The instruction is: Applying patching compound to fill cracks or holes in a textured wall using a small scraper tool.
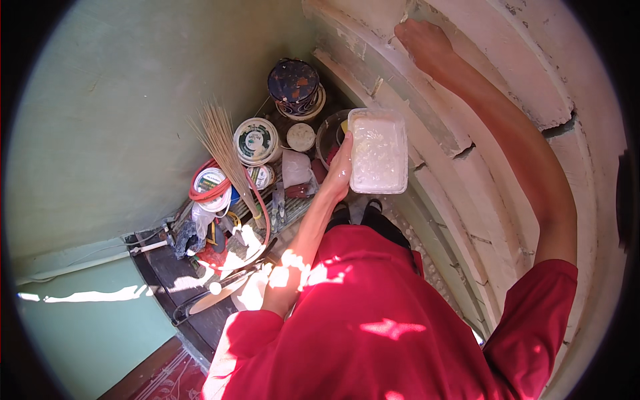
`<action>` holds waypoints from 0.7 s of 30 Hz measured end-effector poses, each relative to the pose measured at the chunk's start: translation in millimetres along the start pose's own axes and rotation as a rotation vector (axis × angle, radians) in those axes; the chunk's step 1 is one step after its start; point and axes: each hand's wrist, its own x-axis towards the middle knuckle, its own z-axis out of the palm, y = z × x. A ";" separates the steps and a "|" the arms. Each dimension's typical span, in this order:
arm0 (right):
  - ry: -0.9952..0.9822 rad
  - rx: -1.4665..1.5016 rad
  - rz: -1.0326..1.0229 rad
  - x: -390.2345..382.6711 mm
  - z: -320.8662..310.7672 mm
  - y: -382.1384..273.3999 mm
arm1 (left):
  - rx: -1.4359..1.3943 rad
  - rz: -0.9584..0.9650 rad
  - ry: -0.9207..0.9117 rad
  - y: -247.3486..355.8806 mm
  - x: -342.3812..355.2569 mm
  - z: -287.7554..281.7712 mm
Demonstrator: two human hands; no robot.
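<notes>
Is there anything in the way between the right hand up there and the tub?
Nothing visible blocks it. The right hand is up by the ledged wall, and the left hand holds the clear tub lower down. Only wall shows between them, though I can't tell how far its ledges stick out.

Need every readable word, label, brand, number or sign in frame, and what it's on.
White round tub with green-and-white lid label: large lettering, not transcribed here.
White round tub ringed by red hose: lid print, too small to read.
Small white tub with green-edged label: print, too small to read.
Dark cylindrical bucket: side markings, unreadable.
Clear rectangular plastic box in the left hand: no print visible.
</notes>
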 end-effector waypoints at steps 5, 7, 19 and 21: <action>0.032 -0.150 0.031 0.1 -19.1 -4.0 | 0.005 0.009 -0.001 -1.8 0.5 -3.0; 0.217 -0.197 0.015 -0.1 -24.4 -6.9 | -0.013 0.006 -0.008 -1.5 -0.4 -3.8; 0.146 -0.121 0.141 -0.2 -3.1 4.5 | 0.009 0.002 -0.031 -9.9 4.7 -6.1; 0.069 -0.121 0.166 7.1 -21.2 -6.6 | 0.003 -0.004 -0.009 -9.0 3.5 -6.7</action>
